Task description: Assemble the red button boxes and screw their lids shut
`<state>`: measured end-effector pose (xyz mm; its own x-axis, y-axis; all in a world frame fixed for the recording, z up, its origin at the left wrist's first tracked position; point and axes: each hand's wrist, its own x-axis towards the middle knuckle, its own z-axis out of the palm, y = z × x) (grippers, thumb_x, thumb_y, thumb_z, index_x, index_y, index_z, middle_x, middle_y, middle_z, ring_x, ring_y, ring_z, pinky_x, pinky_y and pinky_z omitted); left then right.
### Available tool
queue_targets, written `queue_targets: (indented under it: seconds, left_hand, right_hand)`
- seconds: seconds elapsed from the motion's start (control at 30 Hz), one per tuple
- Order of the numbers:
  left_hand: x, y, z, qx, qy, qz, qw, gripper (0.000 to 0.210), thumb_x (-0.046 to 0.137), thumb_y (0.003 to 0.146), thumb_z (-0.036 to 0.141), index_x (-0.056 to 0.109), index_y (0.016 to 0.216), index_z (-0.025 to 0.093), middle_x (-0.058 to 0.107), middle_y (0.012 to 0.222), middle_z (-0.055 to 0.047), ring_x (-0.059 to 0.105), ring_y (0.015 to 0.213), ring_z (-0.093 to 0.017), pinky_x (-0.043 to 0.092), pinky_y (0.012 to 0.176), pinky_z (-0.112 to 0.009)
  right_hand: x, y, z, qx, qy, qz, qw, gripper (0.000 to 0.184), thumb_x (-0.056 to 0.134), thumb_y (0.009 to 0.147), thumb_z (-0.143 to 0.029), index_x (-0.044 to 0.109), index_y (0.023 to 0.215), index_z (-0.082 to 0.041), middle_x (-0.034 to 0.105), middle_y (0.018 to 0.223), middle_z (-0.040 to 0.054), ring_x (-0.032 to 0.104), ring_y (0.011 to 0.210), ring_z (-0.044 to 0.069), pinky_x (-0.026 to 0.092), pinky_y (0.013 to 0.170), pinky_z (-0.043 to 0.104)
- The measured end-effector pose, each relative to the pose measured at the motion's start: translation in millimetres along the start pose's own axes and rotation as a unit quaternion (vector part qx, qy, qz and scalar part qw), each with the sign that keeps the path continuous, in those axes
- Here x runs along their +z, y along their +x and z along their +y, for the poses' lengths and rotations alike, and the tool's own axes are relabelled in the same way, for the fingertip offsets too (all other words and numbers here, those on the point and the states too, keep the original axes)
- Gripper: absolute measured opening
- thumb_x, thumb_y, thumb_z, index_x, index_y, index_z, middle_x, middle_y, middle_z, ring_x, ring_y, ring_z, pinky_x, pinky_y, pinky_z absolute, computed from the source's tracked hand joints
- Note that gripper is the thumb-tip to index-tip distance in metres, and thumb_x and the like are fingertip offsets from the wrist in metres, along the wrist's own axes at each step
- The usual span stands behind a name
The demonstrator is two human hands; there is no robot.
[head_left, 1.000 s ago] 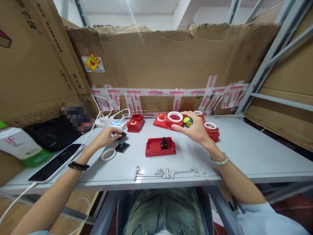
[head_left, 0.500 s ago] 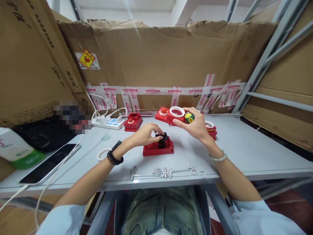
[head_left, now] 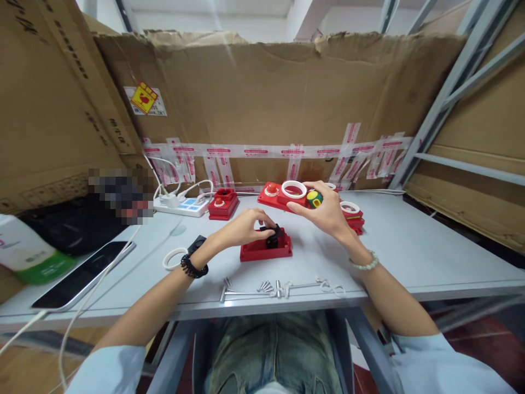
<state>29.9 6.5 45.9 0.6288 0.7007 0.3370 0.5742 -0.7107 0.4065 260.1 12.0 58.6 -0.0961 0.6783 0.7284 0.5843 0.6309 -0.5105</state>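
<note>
My left hand [head_left: 256, 225] pinches a black part [head_left: 271, 239] between thumb and fingers, inside a red open-topped housing [head_left: 266, 253] on the table. Farther back, my right hand [head_left: 326, 210] curls around the right end of a red panel [head_left: 262, 200], which carries a red button [head_left: 271, 189] and a white ring [head_left: 293, 189]. A rounded green-and-yellow thing [head_left: 314, 198], like the end of a tool handle, shows within the curl of the right hand. Fingers partly hide both held parts.
Screws [head_left: 266, 286] and metal T-bars [head_left: 248, 294] lie along the front edge. A loose white ring [head_left: 174, 259] is beside my left wrist. Around the table stand a red box [head_left: 222, 205], another red box [head_left: 356, 221], a power strip [head_left: 184, 206] and a phone [head_left: 84, 273].
The black part has tilted and sits slightly lower in the red housing. My right hand, the red panel and the green-and-yellow thing have shifted slightly left together.
</note>
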Motion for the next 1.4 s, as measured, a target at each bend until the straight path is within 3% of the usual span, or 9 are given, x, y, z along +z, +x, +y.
queue_targets:
  seconds: [1.4]
  left_hand:
    - [0.3, -1.2, -3.0, 0.008, -0.029, -0.006, 1.0, 0.019, 0.063, 0.083, 0.026, 0.074, 0.097, 0.018, 0.072, 0.097, -0.007, 0.066, 0.085, -0.018, 0.051, 0.082, -0.031]
  right_hand:
    - [1.6, -0.5, -0.7, 0.002, -0.002, 0.002, 1.0, 0.058, 0.078, 0.063, -0.057, 0.066, 0.104, -0.018, 0.067, 0.1, 0.008, 0.064, 0.09, 0.024, 0.052, 0.082, 0.042]
